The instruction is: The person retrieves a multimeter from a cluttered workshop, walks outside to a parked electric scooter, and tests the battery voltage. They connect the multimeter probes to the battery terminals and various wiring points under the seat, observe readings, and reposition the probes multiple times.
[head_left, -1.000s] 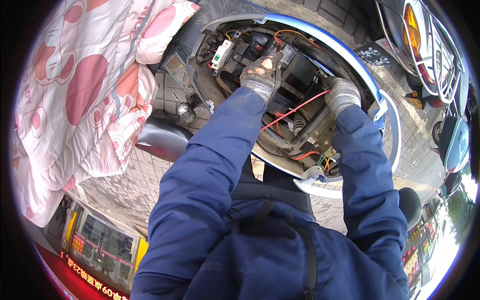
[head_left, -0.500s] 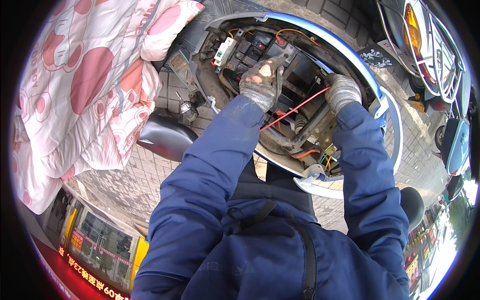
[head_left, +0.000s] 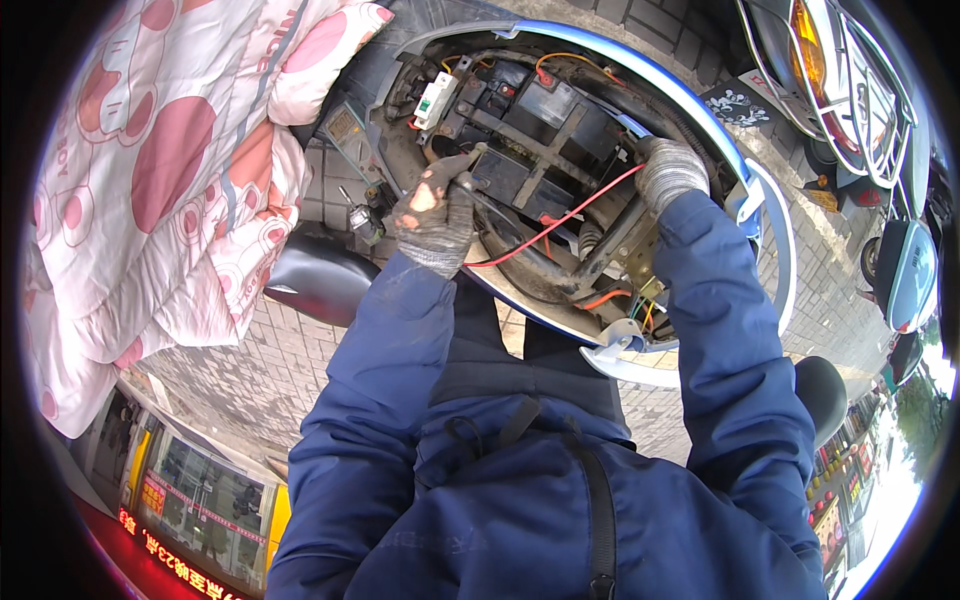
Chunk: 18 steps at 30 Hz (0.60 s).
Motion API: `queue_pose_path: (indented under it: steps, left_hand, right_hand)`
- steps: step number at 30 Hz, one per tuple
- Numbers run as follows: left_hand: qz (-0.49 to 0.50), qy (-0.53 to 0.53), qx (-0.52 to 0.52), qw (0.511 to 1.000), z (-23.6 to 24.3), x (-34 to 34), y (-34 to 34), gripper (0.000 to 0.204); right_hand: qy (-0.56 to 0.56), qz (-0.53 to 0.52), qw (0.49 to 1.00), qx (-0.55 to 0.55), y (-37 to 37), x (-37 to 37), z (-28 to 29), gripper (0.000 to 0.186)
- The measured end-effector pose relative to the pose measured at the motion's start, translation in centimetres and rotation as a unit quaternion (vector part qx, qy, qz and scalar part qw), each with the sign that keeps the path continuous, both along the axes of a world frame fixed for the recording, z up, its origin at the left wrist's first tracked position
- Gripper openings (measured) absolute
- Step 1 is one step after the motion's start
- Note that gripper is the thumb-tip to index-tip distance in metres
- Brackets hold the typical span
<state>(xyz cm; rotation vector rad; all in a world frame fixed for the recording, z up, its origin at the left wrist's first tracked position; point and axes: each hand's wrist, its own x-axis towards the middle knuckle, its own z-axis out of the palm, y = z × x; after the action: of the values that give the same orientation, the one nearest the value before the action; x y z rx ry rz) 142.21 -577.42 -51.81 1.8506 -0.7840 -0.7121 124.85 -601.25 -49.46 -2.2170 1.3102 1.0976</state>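
Observation:
In the opened oval body of a blue scooter (head_left: 590, 37), black batteries (head_left: 542, 105) sit under metal bars among wires and a white circuit breaker (head_left: 433, 100). My left hand (head_left: 432, 215), in a grey glove with worn patches, is at the compartment's lower-left edge, closed around something I cannot make out. My right hand (head_left: 672, 172), also gloved, is closed on a red wire (head_left: 572, 213) at the compartment's right side. The wire runs diagonally down toward my left hand, whose fingers hide part of what lies beneath.
A pink-and-white padded cover (head_left: 170, 180) hangs at the left beside a meter (head_left: 346, 130), a small metal tool (head_left: 360, 215) and a black saddle-like part (head_left: 315, 275). Parked scooters (head_left: 832, 95) stand at the right. A shopfront (head_left: 205, 480) shows at the lower left.
My left hand has moved down and to the left, away from the batteries, uncovering their metal bars. My right hand stays at the right side with the red wire, shifting slightly with the view.

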Motion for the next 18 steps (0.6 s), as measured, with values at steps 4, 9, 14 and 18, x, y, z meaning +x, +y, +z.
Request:
queue_pose_path:
  steps: [4,9,14,18]
  left_hand:
    - [0.007,-0.082,0.072,0.994,0.8,1.1,2.0,0.023]
    - [0.04,-0.069,0.054,0.995,1.8,2.0,3.0,0.022]
    - [0.088,-0.081,0.044,0.992,1.9,2.5,3.4,0.019]
    - [0.082,-0.092,0.043,0.992,0.5,3.3,4.1,0.019]
  right_hand:
    - [-0.02,0.0,1.0,-0.02,0.3,-0.4,-0.1,0.037]
    - [-0.066,0.005,0.997,-0.032,0.5,-1.3,-0.6,0.032]
    - [-0.19,0.002,0.978,-0.084,2.5,-2.8,0.6,0.025]
    - [-0.337,0.004,0.935,-0.108,5.6,-3.5,4.1,0.021]
